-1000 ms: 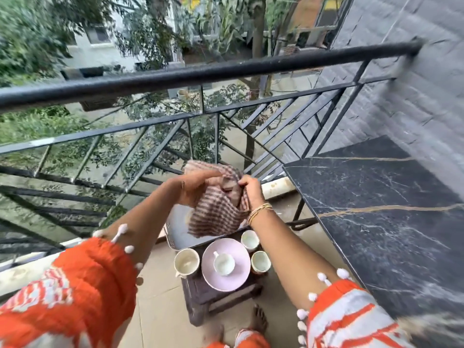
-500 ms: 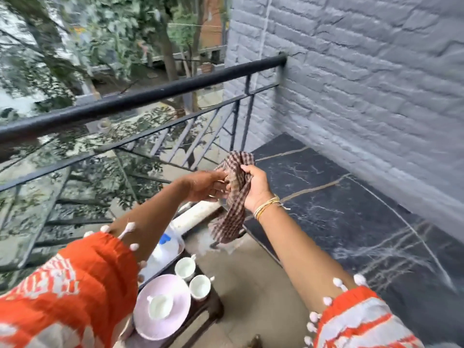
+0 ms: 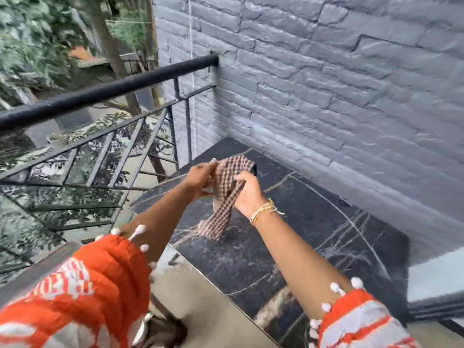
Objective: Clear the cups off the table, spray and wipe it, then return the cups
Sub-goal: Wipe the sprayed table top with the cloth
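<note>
Both grips clamped: left hand (image 3: 200, 178), right hand (image 3: 247, 193) bunching checked cloth (image 3: 222, 197) above black marble table (image 3: 313, 222).

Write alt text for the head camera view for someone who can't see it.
Both hands, left hand and right hand, hold a checked cloth above a black marble table on a balcony. A grey brick wall runs behind the table, a black railing to the left.
</note>
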Action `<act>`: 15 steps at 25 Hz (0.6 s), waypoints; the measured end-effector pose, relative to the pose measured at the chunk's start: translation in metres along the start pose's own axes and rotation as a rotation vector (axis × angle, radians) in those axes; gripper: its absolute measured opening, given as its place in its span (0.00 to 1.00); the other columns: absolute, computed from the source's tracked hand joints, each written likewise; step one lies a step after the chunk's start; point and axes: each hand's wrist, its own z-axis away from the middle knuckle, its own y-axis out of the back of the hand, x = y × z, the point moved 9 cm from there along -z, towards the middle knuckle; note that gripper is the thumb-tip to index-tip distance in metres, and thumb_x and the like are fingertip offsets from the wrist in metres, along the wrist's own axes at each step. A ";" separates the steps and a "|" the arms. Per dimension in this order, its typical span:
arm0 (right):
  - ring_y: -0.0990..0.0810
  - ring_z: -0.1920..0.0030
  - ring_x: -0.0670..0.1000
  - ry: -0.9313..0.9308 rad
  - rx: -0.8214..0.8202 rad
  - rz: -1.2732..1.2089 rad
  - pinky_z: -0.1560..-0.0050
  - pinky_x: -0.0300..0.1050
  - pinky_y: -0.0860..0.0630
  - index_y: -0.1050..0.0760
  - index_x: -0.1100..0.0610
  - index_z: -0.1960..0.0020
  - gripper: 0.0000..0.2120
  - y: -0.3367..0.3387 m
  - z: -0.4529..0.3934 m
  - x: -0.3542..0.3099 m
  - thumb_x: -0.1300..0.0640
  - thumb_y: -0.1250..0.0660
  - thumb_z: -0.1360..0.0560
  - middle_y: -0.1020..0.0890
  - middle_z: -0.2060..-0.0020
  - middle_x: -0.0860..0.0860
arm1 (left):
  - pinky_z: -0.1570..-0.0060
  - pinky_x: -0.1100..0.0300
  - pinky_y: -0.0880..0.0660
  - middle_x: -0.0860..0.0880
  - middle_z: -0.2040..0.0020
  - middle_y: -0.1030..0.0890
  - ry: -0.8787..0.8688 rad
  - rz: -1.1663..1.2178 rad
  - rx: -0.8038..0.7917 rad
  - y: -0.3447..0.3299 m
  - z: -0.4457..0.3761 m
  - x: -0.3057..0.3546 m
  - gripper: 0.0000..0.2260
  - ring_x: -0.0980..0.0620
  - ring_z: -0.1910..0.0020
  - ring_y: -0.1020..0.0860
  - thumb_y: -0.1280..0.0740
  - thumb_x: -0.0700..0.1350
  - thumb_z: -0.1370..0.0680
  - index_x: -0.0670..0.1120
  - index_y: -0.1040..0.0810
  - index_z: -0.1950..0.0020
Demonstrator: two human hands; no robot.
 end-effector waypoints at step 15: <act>0.21 0.42 0.65 0.139 0.191 -0.065 0.43 0.67 0.24 0.34 0.60 0.31 0.44 0.072 -0.122 -0.041 0.57 0.23 0.45 0.22 0.40 0.64 | 0.64 0.55 0.19 0.45 0.67 0.22 0.013 -0.411 -0.057 -0.046 -0.101 0.015 0.13 0.50 0.72 0.23 0.26 0.49 0.28 0.42 0.26 0.60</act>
